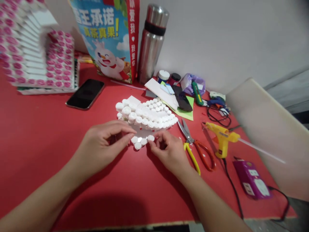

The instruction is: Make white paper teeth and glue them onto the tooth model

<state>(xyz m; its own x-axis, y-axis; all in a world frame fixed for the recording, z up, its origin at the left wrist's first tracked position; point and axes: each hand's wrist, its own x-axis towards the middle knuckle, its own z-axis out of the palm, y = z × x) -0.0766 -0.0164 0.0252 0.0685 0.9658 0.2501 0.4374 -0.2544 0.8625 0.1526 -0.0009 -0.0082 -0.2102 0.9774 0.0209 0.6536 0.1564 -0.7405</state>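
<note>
A small white piece with several round white rolls (138,145) lies on the red table in front of me. My left hand (109,137) pinches at its left edge, thumb and forefinger pressed together. At the opposite edge, my right hand (166,146) has its thumb and forefinger closed on the end roll, the other fingers curled. Just behind the hands stands a larger white model (147,116), edged with rows of the same white rolls. Exactly what the left fingertips grip is partly hidden.
Scissors (189,137) with red and yellow handles lie right of my right hand, then a yellow glue gun (222,137) and a purple power box (252,180). Behind are a phone (85,93), a steel flask (153,45), a printed bag (108,42) and a pink-and-white model (36,51).
</note>
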